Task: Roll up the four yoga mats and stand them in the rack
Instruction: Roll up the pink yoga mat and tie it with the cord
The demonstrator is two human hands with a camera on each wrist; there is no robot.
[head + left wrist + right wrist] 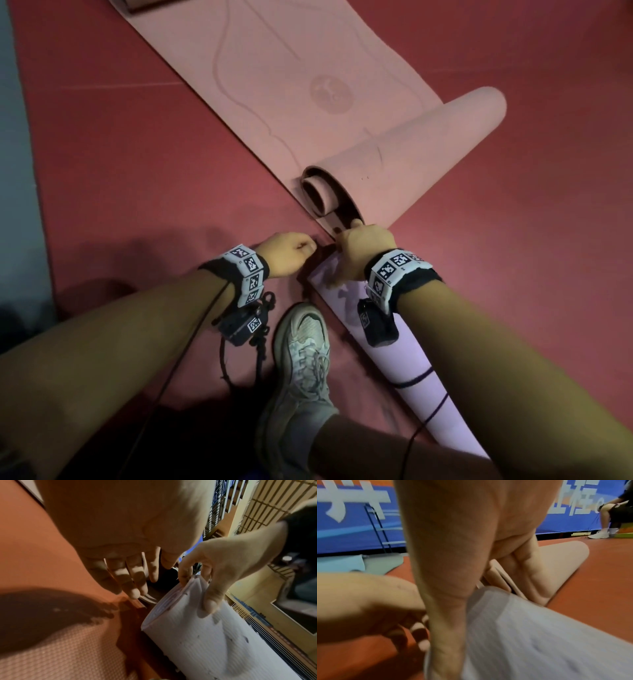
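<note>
R hand pinches end of rolled lilac yoga mat, lying on red floor. L hand just beside grip, fingers loose, holding nothing. Half-rolled pink mat just beyond.

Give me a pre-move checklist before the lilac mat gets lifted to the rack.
1. Lilac mat fully rolled: ok.
2. Right hand gripping its end: ok, thumb and fingers pinch the rim in the left wrist view.
3. Left hand on the roll: not ok, beside it, holding nothing.
4. Roll secured by a strap: cannot tell.
5. Pink mat rolled: not ok, only partly.
6. Blue rack path: cannot tell.
</note>
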